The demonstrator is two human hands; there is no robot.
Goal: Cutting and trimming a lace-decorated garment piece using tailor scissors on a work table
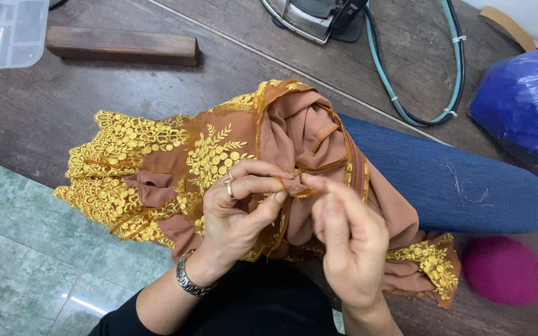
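Note:
A brown garment (294,134) with yellow embroidered lace (126,165) lies bunched over my lap and my blue-jeaned leg (443,180). My left hand (241,208), with a ring and a metal wristwatch (189,280), pinches a fold of the brown cloth near its orange-trimmed edge. My right hand (344,239) meets it from the right, thumb and forefinger closed on the same spot of fabric. Whether a needle or thread sits between those fingers is too small to tell.
A wooden block (122,45) and a clear plastic box (4,31) lie at the far left. A metal iron (309,17) with a teal cord (453,68) sits at the top. A blue bagged bundle (521,102) and a magenta ball (502,269) are at the right.

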